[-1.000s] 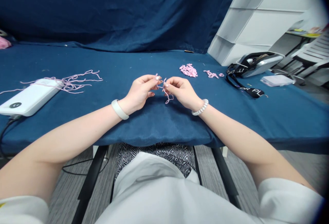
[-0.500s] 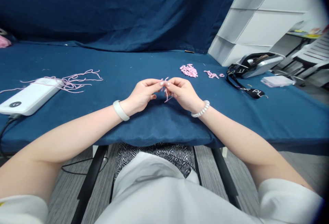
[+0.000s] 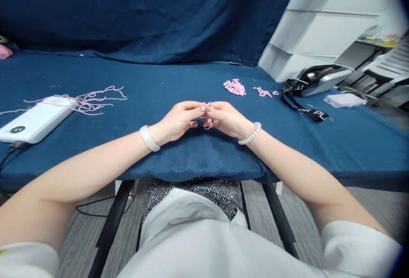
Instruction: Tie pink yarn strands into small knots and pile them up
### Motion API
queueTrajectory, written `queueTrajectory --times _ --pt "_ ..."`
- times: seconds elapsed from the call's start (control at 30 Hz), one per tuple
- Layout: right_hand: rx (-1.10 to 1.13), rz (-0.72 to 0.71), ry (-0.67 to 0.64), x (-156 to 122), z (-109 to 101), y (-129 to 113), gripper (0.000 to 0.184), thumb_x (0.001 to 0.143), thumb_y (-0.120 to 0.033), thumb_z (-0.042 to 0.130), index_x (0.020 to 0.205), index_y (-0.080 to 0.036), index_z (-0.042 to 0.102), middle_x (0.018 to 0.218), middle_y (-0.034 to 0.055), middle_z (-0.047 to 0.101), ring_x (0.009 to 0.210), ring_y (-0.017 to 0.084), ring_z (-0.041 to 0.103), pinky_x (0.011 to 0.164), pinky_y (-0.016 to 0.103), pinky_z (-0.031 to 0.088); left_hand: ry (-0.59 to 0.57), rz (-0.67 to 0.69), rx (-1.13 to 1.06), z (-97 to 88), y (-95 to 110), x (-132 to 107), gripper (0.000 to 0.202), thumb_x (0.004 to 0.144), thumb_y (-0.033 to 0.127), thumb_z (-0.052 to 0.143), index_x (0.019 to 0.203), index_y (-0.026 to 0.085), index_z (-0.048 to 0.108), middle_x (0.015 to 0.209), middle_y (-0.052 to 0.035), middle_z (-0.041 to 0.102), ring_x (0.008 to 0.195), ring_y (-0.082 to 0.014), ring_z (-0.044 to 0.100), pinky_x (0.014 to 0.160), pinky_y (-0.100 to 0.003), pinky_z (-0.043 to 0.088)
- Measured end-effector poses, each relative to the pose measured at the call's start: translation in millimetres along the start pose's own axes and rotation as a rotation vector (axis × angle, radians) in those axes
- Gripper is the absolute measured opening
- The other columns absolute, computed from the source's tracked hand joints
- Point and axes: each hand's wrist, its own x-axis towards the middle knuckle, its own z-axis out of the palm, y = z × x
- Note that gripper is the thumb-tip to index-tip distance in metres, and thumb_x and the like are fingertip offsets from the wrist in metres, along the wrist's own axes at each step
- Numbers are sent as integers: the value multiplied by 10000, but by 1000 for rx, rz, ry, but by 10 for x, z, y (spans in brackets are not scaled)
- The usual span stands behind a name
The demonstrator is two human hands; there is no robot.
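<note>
Carefully: short piece of pink yarn (image 3: pixel 207 122), very light and soft, easy to slip, pinched in curled fingers of left hand (image 3: pixel 179 120) and right hand (image 3: pixel 226 120), just above blue cloth table (image 3: pixel 159 78); best hold near its end.

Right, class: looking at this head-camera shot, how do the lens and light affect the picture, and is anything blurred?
Head view: the wide lens makes the white shelving unit lean steeply and darkens the frame's corners; light is soft and even, with mild shine on the white rectangular power bank; the thin pink yarn loop looks small but not heavily blurred.
</note>
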Motion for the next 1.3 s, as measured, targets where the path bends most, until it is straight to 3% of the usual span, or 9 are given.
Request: queueTrajectory --times 0.13,0.27,0.43,0.6,0.7,0.83,1.07,1.3 --pt "-48 15 -2 3 -7 11 563 532 -573 860 616 -154 494 513 -45 518 492 62 469 521 232 413 15 -13 -35 8 3 -6 288 618 332 876 795 158 729 716 -33 690 641 -104 633 508 -171 396" --pt "-147 -87 56 21 -6 15 521 588 -566 834 678 -145 540 559 -45 519 515 52 447 498 206 359 23 -18 -65 17 31 4 254 634 304 866 756 151 703 705 -15 668 640 -91 611 505 -161 386" --pt "-170 -261 148 37 -4 -7 456 640 -489 826 865 -163 601 790 -9 619 680 80 552 631 211 461 80 -10 -34 38 54 11 182 737 284 790 772 144 678 737 -15 644 643 -72 564 499 -151 365" --pt "-189 -344 208 39 -42 -32 414 697 -515 774 901 -174 656 833 10 642 745 106 582 740 256 509 120 -35 -8 52 48 3 175 776 282 754 801 141 652 778 -13 615 654 -65 542 495 -148 362" --pt "-232 -382 208 31 -43 -41 381 683 -490 793 867 -174 683 845 22 671 781 124 611 785 284 522 104 -30 16 52 50 0 177 790 289 739 810 139 647 767 -17 603 648 -69 549 489 -153 361" --pt "-261 -397 196 20 -17 -42 365 672 -485 802 736 -155 658 724 16 657 694 121 605 737 287 518 80 -8 53 69 59 -10 199 788 300 737 767 131 634 749 -17 596 595 -56 517 461 -156 338" --pt "-321 -398 245 42 -20 -15 449 658 -577 771 731 -161 619 761 14 644 727 117 580 748 279 495 72 -6 86 85 57 -21 225 754 320 761 741 138 629 679 -11 590 531 -48 464 440 -160 312" --pt "-306 -432 219 39 -29 -26 398 701 -520 768 743 -153 619 751 12 637 727 112 596 773 281 509 74 21 134 90 79 -36 232 765 319 741 702 125 630 608 9 530 484 -35 426 429 -155 315"
